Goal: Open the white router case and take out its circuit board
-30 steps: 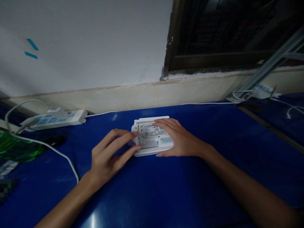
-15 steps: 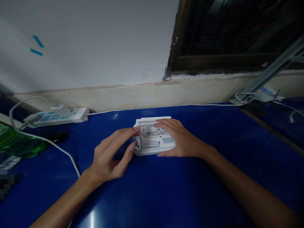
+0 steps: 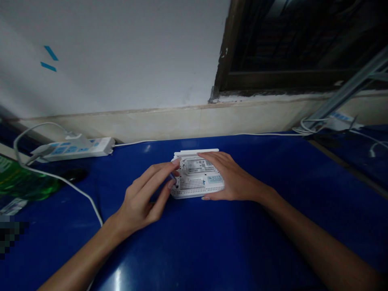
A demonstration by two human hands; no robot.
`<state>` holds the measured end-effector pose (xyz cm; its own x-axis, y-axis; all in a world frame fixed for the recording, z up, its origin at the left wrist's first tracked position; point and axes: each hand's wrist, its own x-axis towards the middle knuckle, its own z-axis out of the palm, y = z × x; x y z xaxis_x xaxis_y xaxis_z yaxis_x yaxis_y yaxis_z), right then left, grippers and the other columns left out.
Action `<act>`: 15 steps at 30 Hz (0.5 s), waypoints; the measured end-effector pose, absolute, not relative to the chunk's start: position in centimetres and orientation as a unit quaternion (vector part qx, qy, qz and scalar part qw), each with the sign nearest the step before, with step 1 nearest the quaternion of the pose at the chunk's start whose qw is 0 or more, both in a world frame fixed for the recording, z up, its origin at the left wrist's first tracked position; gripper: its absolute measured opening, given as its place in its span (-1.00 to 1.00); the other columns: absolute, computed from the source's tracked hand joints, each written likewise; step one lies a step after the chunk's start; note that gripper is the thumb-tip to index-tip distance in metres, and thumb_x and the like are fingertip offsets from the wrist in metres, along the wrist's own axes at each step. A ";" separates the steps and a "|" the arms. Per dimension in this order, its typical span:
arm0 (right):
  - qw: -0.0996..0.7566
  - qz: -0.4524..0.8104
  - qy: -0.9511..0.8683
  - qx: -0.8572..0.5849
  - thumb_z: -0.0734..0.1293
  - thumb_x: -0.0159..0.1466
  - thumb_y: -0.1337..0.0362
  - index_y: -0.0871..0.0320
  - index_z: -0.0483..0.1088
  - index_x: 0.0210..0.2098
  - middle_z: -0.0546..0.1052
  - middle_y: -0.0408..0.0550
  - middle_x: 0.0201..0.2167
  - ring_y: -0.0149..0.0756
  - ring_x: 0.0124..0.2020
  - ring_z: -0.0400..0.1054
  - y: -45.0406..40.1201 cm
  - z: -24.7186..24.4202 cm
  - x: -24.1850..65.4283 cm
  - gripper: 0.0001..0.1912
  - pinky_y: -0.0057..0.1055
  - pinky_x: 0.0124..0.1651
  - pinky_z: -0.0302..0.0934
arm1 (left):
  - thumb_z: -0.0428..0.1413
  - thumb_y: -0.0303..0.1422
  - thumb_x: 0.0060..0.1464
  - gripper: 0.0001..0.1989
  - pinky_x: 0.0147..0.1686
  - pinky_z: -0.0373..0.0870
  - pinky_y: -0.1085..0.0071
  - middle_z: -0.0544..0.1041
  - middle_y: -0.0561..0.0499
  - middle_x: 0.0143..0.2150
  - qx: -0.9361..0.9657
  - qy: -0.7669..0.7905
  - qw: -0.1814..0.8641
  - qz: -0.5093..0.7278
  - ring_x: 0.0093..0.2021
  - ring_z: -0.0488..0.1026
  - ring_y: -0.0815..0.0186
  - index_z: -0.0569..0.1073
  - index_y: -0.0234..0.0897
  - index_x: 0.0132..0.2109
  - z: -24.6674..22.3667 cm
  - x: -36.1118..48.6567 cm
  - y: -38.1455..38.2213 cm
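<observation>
A white device (image 3: 190,184) with rows of small vent holes and printed labels lies on the blue table (image 3: 194,250). My right hand (image 3: 227,176) grips its right side, fingers over the top edge and thumb at the bottom edge. At its left side, my left hand (image 3: 148,192) has thumb and fingers pinched around a small, thin purple-tinted tool (image 3: 173,177), whose lower end is near the device's lower left corner. The far end of the tool is hidden by my fingers.
A white power strip (image 3: 101,147) with plugs stands at the back left, its cable (image 3: 81,192) curving toward me. Left of it lies a green bottle (image 3: 24,182). Another strip (image 3: 339,120) and a metal post (image 3: 342,89) are at the back right.
My left hand has shifted slightly to the right and the thin tool is turned a little in its fingers. My right hand and the device have hardly moved.
</observation>
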<state>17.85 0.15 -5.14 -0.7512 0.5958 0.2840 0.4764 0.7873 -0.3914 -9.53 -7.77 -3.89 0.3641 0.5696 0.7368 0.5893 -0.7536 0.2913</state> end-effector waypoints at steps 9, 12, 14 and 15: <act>0.205 0.151 -0.924 -0.286 0.49 0.01 -0.16 0.01 -0.04 0.41 0.20 0.07 0.36 0.08 0.35 0.05 0.2 -5.3 17.9 0.12 0.07 0.35 -0.09 | 0.13 -0.50 0.22 -0.57 -0.08 0.52 0.30 0.52 -0.17 -0.02 -0.838 -0.324 0.009 -0.439 -0.05 0.50 0.24 0.33 -0.39 0.21 -3.7 -9.7 -7.6; 0.205 0.147 -0.926 -0.282 0.48 0.02 -0.18 0.01 -0.03 0.41 0.20 0.06 0.37 0.07 0.36 0.04 0.2 -5.3 17.9 0.11 0.06 0.36 -0.10 | 0.11 -0.63 0.17 -0.47 -0.08 0.50 0.38 0.52 -0.13 -0.02 -0.831 -0.334 0.034 -0.444 -0.08 0.50 0.31 0.29 -0.37 0.28 -3.7 -9.5 -7.7; 0.203 0.144 -0.927 -0.282 0.48 0.03 -0.19 0.01 -0.03 0.41 0.20 0.05 0.37 0.05 0.36 0.04 0.2 -5.3 18.0 0.10 0.04 0.36 -0.11 | 0.20 -0.62 0.12 -0.43 -0.15 0.50 0.44 0.50 -0.06 -0.09 -0.824 -0.339 0.070 -0.448 -0.16 0.48 0.36 0.33 -0.27 0.26 -3.8 -9.4 -7.7; 0.202 0.144 -0.927 -0.282 0.47 0.03 -0.19 0.01 -0.02 0.40 0.20 0.05 0.37 0.04 0.36 0.04 0.3 -5.3 18.0 0.10 0.04 0.36 -0.11 | 0.24 -0.58 0.10 -0.42 -0.18 0.50 0.45 0.48 -0.04 -0.12 -0.824 -0.340 0.080 -0.446 -0.18 0.47 0.36 0.35 -0.24 0.25 -3.8 -9.4 -7.6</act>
